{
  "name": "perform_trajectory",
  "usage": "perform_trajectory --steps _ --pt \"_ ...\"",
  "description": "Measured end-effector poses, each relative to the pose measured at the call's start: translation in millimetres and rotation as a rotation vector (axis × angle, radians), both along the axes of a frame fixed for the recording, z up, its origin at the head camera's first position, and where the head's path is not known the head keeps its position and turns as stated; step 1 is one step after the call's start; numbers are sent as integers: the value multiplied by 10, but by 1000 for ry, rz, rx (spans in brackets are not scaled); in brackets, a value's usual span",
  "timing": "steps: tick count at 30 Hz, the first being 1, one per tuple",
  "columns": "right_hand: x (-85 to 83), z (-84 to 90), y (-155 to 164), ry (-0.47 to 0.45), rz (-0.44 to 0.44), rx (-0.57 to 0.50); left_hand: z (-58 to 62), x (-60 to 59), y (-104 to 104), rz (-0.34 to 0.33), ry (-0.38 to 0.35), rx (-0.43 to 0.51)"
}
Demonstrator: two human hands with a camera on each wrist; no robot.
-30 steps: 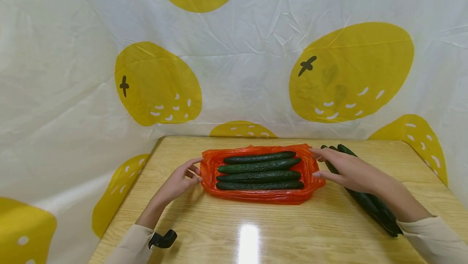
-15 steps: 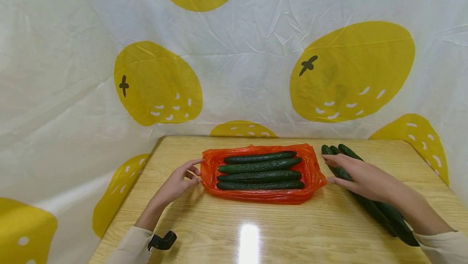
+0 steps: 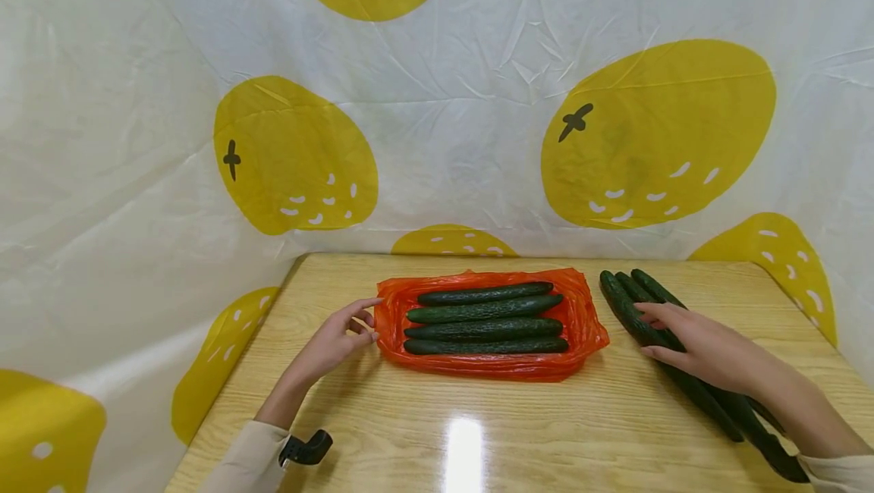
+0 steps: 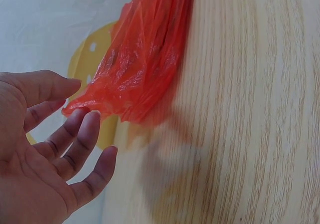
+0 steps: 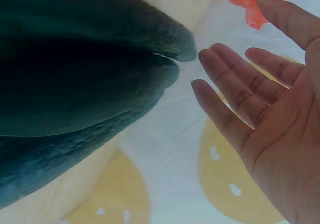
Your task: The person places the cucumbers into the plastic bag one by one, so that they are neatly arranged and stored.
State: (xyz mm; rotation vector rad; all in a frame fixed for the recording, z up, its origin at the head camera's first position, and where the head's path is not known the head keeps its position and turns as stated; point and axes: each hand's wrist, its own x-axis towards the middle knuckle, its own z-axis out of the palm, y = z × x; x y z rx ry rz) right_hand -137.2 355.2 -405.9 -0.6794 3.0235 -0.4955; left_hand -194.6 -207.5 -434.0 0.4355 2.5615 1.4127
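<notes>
An orange plastic bag [image 3: 492,366] lies spread flat on the wooden table with several dark green cucumbers [image 3: 485,326] lying side by side in it. My left hand [image 3: 362,322] sits at the bag's left edge, fingers relaxed. In the left wrist view the left hand [image 4: 75,108] has its fingertips just touching a corner of the bag [image 4: 145,58]. My right hand [image 3: 655,330] rests open over a row of loose cucumbers [image 3: 624,299] to the right of the bag. Seen from the right wrist, the right hand [image 5: 240,83] shows straight fingers beside the cucumber ends [image 5: 75,73].
The table [image 3: 478,432] is backed and flanked by a white cloth [image 3: 437,98] printed with yellow fruit. The table's left edge runs close to my left forearm. A black wrist mount [image 3: 305,447] sits on my left sleeve.
My right hand has left the bag's right edge and moved right and nearer, onto the loose cucumbers. The left hand and the bag have stayed put.
</notes>
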Motion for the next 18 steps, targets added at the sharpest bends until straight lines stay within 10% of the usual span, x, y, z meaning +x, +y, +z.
perform_trajectory --steps 18 --pt "1 -157 130 -76 -13 -25 -56 -56 38 -20 40 19"
